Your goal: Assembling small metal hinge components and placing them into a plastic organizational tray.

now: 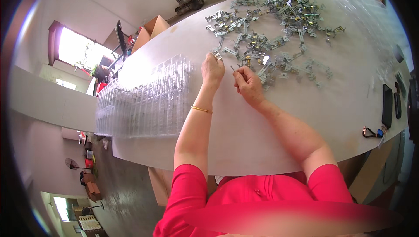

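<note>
My left hand (212, 69), with a gold bangle (201, 109) on its wrist, is closed around a small silvery metal bracket (217, 55) whose end sticks out past the fingertips. Just to its right, my right hand (249, 85) pinches a thin, short metal pin (232, 68) between thumb and forefinger. The pin points toward the left hand and does not touch it. Beyond both hands lies a loose heap of metal brackets (286, 12), some with brass-coloured parts. The palm sides of both hands are hidden.
Stacked clear plastic trays (172, 101) with many compartments stand on the white table (279, 149) to the left. Plastic sheeting (366, 23) lies along the right side, near a dark phone (386, 106) and a corded loop (371, 132). Past the far edge stands a cardboard box (155, 27).
</note>
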### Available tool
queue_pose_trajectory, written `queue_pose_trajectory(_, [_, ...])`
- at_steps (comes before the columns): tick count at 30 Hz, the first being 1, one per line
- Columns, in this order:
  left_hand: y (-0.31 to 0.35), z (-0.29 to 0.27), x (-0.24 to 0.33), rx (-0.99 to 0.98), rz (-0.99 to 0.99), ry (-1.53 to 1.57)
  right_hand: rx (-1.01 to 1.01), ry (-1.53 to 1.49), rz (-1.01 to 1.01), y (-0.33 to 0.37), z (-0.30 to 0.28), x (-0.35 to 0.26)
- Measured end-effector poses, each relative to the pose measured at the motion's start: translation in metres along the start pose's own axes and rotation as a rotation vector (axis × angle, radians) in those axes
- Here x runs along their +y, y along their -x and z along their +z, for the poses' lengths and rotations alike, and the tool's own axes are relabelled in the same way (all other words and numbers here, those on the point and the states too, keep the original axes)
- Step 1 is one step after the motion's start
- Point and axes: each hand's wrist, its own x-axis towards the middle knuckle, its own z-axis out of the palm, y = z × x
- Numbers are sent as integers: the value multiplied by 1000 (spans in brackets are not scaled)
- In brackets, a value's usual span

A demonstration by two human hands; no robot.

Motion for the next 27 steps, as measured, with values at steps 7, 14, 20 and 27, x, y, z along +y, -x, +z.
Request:
queue_pose_trajectory(7, [56,-30,-19,-61,-314,653,-9,-57,0,3,2,-4])
queue_pose_trajectory(14, [117,-57,-37,-153,-452,872,-45,-22,-31,2,0,-3])
queue_pose_trajectory(20, [129,-70,-30,-226,-371,204,-67,36,-44,4,-2,-3])
queue_pose_trajectory(27, [114,-34,-29,71,93,-45,-105,114,-31,7,-1,-3])
